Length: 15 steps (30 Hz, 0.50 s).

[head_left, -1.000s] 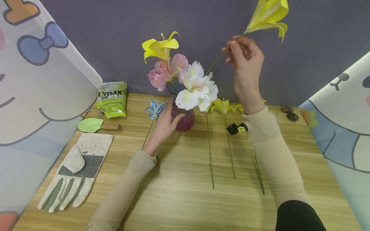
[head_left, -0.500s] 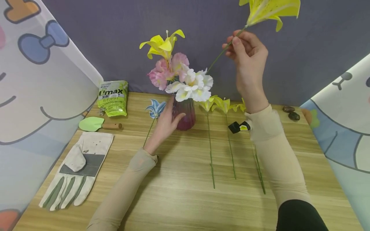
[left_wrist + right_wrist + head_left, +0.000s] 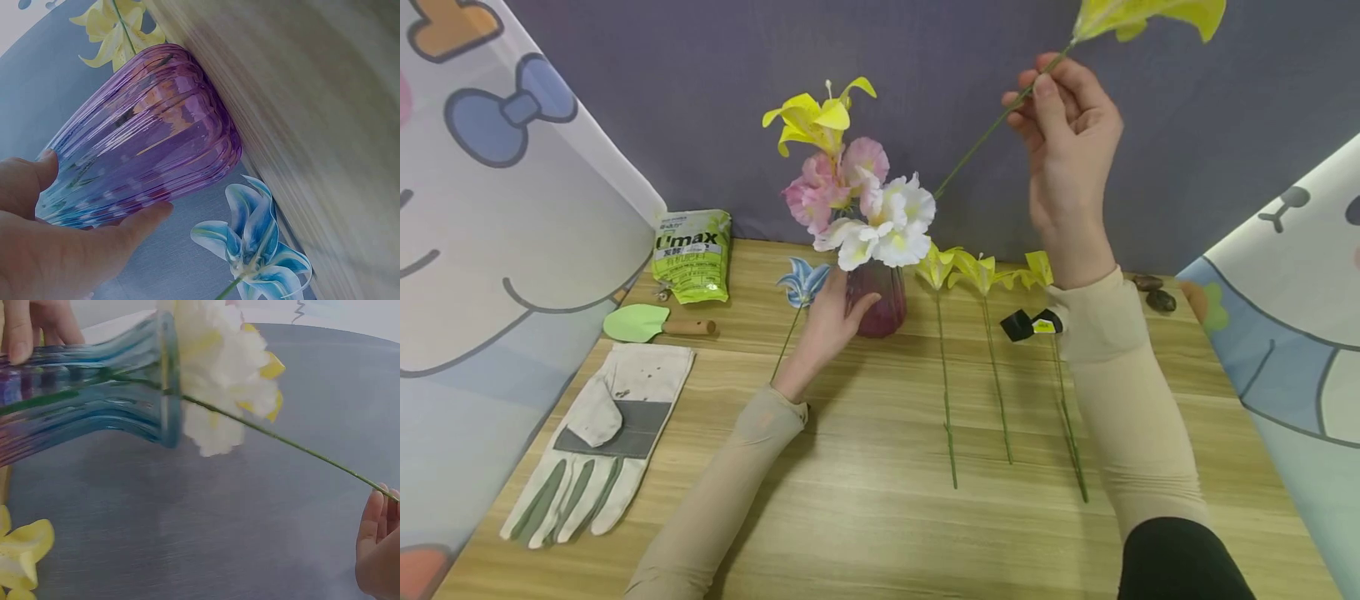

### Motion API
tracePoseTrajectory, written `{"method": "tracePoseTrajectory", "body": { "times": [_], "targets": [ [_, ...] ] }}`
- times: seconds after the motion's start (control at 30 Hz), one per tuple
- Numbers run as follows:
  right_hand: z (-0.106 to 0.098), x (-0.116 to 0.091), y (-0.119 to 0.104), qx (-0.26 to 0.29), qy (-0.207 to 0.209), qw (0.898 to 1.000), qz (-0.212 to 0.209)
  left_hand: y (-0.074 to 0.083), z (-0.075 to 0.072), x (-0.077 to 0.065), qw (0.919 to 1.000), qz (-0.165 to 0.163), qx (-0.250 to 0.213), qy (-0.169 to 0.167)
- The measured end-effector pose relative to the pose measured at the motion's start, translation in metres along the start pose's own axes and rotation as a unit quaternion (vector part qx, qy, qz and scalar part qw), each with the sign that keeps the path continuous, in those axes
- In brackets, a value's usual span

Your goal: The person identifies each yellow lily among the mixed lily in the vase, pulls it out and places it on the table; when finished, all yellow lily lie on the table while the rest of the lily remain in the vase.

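Observation:
My left hand (image 3: 829, 325) holds the side of a ribbed glass vase (image 3: 882, 304), blue at the neck and purple-pink below. Its thumb and fingers reach around the glass in the left wrist view. A yellow lily (image 3: 812, 118), a pink flower (image 3: 831, 187) and a white flower (image 3: 887, 227) stand in the vase. High on the right, my right hand (image 3: 1071, 137) pinches the green stem of another yellow lily (image 3: 1142, 17), its bloom partly cut off by the frame. In the right wrist view that stem (image 3: 294, 445) slants into the vase mouth.
Several yellow lilies (image 3: 977, 275) lie right of the vase, a blue lily (image 3: 803, 282) left of it. A green bag (image 3: 692, 257), small trowel (image 3: 647, 325) and work glove (image 3: 598, 446) lie left. Right are a black object (image 3: 1018, 325) and dark stones (image 3: 1159, 298).
My right hand has risen and moved right, carrying the lily bloom up and right. The white flower has shifted left and turned. My left hand stays at the vase.

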State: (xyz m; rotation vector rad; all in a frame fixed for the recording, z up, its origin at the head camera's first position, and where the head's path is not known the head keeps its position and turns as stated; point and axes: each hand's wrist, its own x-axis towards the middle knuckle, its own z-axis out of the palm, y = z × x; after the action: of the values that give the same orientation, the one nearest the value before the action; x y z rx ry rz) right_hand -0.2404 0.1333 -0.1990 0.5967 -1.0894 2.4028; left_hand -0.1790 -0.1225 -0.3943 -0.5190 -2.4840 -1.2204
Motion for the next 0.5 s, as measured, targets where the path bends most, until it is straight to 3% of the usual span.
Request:
{"method": "tracePoseTrajectory", "body": {
  "times": [0.17, 0.33, 0.5],
  "targets": [
    [0.004, 0.006, -0.011, 0.041, 0.023, 0.999, -0.016, -0.001, 0.001, 0.000, 1.0000, 0.007, 0.004, 0.003],
    [0.008, 0.011, -0.020, 0.065, 0.043, 0.994, -0.082, -0.001, 0.002, 0.000, 1.0000, 0.007, 0.002, 0.002],
    [0.009, 0.015, -0.029, 0.081, 0.060, 0.988, -0.115, -0.001, 0.001, 0.000, 1.0000, 0.000, 0.001, -0.004]
  ]
}}
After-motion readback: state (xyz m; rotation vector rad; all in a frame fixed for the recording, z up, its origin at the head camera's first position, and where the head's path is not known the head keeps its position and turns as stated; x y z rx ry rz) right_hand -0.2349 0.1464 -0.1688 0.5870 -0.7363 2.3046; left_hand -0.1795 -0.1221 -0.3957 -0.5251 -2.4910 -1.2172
